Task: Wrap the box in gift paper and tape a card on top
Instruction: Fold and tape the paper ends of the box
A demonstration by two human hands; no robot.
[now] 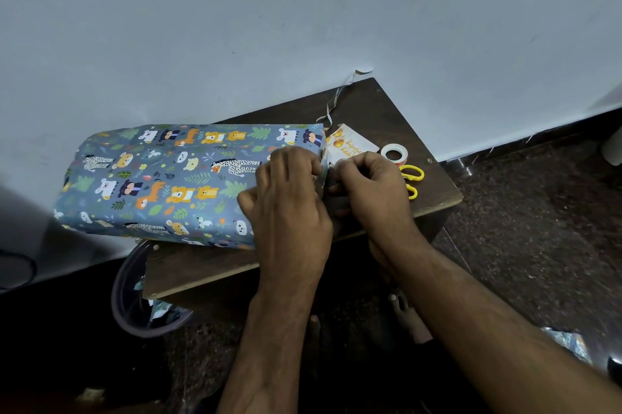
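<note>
A long box (168, 177) covered in blue gift paper with cartoon animals lies on a small dark wooden table (380, 110), its left end overhanging the table. My left hand (289, 208) lies on the box's right end with its fingertips pinching the paper at the end edge. My right hand (370, 188) is beside that end, fingers curled, pinching the paper flap there. A white card (353, 144) with orange balloons and writing lies just behind my right hand. A roll of tape (394, 154) and yellow-handled scissors (412, 177) lie to the right of it.
The table stands against a pale wall (303, 9). A thin curled ribbon (333, 103) runs toward the table's far corner. Below the table's left front edge stands a dark round bin (121, 289) holding paper scraps. The floor is dark speckled stone (538, 228).
</note>
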